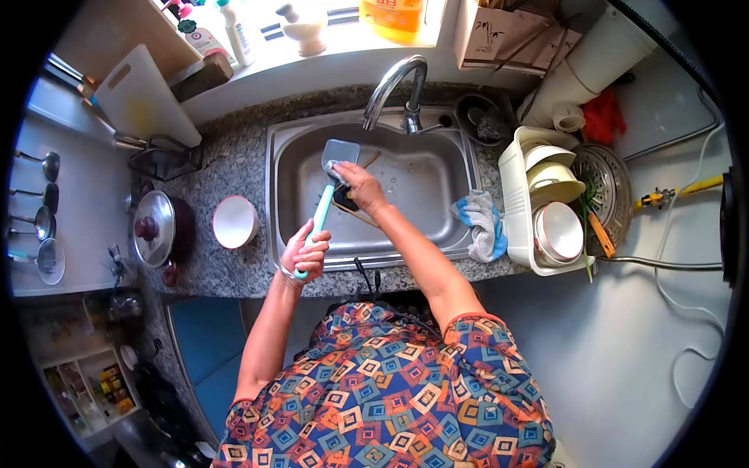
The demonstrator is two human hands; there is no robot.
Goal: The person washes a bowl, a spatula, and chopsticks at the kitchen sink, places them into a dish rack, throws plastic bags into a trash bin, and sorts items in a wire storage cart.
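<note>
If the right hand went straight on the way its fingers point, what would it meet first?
The spatula, where the right hand already seems to be; past it, probably the sink's left wall, though depth is unclear.

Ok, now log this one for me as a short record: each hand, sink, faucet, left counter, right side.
Left hand: closed around the turquoise handle of a spatula
Right hand: at the spatula's head end, something whitish at its fingertips, too small to identify
Sink: dark item inside, partly hidden
Faucet: no stream visible
Left counter: lidded pot, red-rimmed white bowl
Right side: cloth at the sink's edge; dish rack holding bowls
</note>
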